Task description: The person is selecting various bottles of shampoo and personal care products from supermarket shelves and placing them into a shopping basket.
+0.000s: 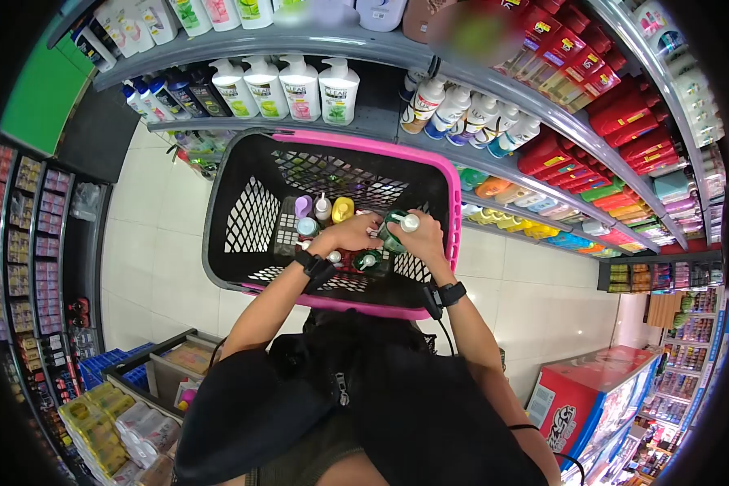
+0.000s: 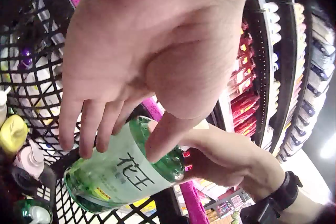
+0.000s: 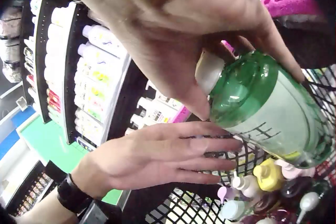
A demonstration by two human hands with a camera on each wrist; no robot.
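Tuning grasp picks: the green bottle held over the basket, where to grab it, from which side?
Probably the shoulder just under the white pump, coming from the pump end, as the right hand does. The green bottle lies tilted over the basket; its body is wide and round, the top narrower. The left hand only touches the body with straight fingers.

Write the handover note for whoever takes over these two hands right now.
Right hand: grips the translucent green plastic pump bottle near its white pump top.
Left hand: open, straight fingers against the bottle's side, apparently touching it.
Place: the bottle is held tilted above the black mesh plastic basket with pink rim.
Done: a yellow pump bottle and other small bottles sit in the basket.
Left: the green bottle is not yet set down.
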